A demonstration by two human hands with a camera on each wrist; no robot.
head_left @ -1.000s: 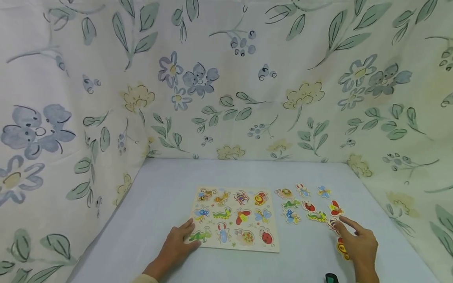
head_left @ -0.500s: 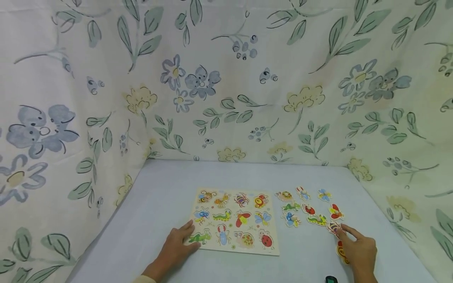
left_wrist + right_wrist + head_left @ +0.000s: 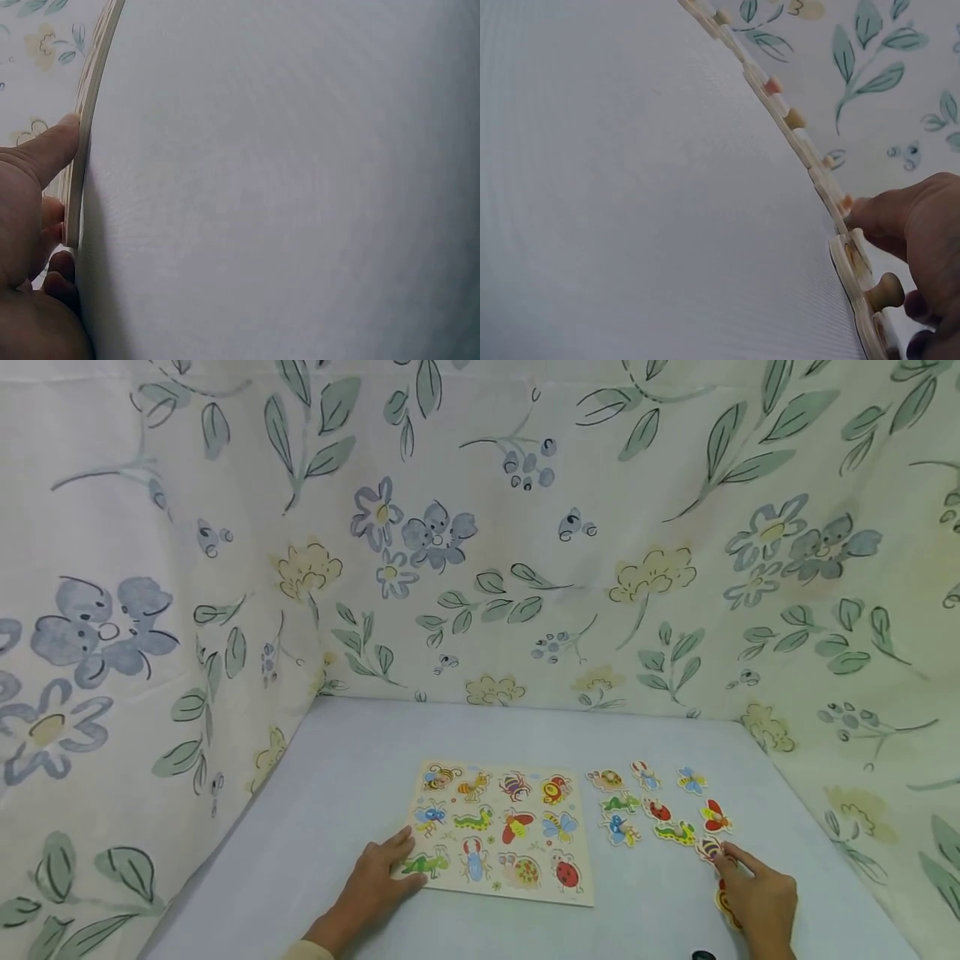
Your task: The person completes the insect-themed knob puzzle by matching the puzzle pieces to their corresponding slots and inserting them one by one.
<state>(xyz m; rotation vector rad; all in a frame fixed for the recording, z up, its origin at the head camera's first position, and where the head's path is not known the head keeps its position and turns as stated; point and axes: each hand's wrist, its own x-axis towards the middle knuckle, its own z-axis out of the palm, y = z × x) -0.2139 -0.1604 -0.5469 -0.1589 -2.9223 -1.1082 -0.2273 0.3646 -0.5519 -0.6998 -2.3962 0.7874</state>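
Note:
A pale wooden peg puzzle board (image 3: 498, 842) printed with rows of insects lies on the white table in the head view. My left hand (image 3: 375, 881) holds its near left corner, with the thumb (image 3: 56, 154) on the board's edge in the left wrist view. On the right, my right hand (image 3: 761, 897) pinches at a purple-striped bug puzzle piece (image 3: 708, 850), which lies at table level. Its finger and thumb meet by a small orange knob (image 3: 846, 202) in the right wrist view. A red-and-yellow butterfly piece (image 3: 726, 906) is partly hidden beneath this hand.
Loose knobbed pieces lie right of the board, among them a caterpillar (image 3: 675, 833), a red moth (image 3: 716, 816), a ladybird (image 3: 657, 810) and a snail (image 3: 605, 779). A small dark object (image 3: 703, 955) shows at the bottom edge. Floral cloth (image 3: 480, 568) walls the table.
The head view has tilted slightly, shifting everything downward. My right hand has drawn back a little, uncovering more of the striped bug piece. My left hand stays on the board.

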